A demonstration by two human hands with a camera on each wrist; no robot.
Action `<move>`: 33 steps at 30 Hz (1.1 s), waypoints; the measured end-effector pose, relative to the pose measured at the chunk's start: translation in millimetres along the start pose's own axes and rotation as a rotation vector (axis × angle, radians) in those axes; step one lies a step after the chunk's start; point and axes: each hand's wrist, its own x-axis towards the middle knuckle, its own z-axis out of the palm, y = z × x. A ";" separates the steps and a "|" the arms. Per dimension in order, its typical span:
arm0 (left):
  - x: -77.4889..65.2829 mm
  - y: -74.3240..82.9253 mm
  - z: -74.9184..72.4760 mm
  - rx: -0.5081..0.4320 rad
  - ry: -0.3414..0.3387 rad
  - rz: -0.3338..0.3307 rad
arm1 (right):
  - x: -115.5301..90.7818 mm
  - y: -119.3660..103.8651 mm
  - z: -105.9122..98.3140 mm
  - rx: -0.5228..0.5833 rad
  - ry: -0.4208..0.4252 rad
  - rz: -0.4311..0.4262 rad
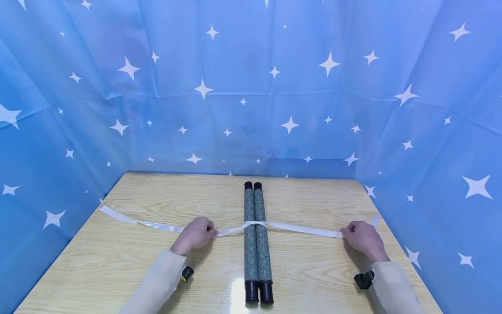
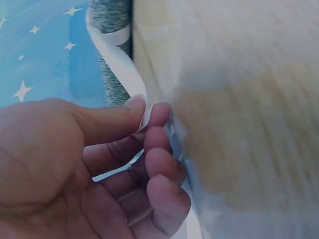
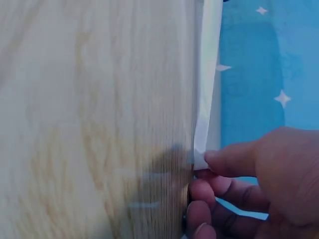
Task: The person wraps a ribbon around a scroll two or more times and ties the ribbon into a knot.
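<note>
Two rolled scrolls (image 1: 255, 253), covered in green patterned cloth with dark end knobs, lie side by side on the table. A white ribbon (image 1: 306, 228) wraps around their middle and crosses over itself on top. My left hand (image 1: 198, 235) pinches the ribbon between thumb and fingers, left of the scrolls; its tail runs on toward the table's left edge. Far to the right, my right hand (image 1: 362, 239) pinches the other side of the ribbon, a short end showing beyond it. In the right wrist view the ribbon (image 3: 208, 79) stretches fairly straight from the thumb.
The wood-grain table (image 1: 164, 196) reaches back to a blue curtain (image 1: 243, 78) with white stars, which surrounds it on the left, back and right. A dark wrist camera (image 1: 364, 279) sits by the right cuff, another (image 1: 187, 274) by the left cuff.
</note>
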 end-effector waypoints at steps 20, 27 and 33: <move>8.1 37.2 -31.0 -0.420 -0.220 0.162 | 13.5 -17.1 -8.9 0.520 0.066 0.092; 11.7 50.2 -39.1 -0.500 -0.290 0.239 | 15.8 -33.7 -14.7 0.658 0.033 0.057; 16.9 62.9 -42.1 -0.558 -0.334 0.299 | 18.1 -46.3 -17.2 0.705 -0.002 0.042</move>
